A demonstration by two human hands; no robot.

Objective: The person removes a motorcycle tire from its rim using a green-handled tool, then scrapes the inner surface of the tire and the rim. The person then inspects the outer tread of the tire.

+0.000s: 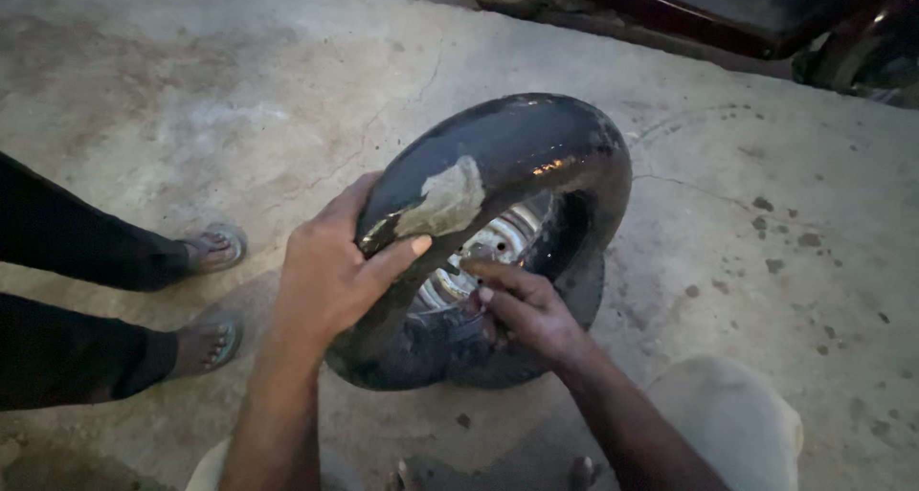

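A black rubber inner tube point(517, 151), shiny and wet, is pulled up out of a small black tyre point(574, 290) that lies on the concrete floor. A grey patch point(445, 202) sits on the tube's near side. My left hand point(330, 271) grips the tube just left of the patch, thumb across the rubber. A silver metal wheel rim point(488, 247) shows inside the tyre. My right hand point(526, 309) reaches under the tube at the rim's edge, with fingertips pressed against the tyre bead; whether it holds anything is hidden.
Another person's two sandalled feet point(211, 290) and dark trouser legs stand at the left. A dark red vehicle point(728, 8) is parked along the top edge. My light-trousered knee point(728, 424) is at the bottom right. Cracked, stained concrete point(239, 99) surrounds the tyre.
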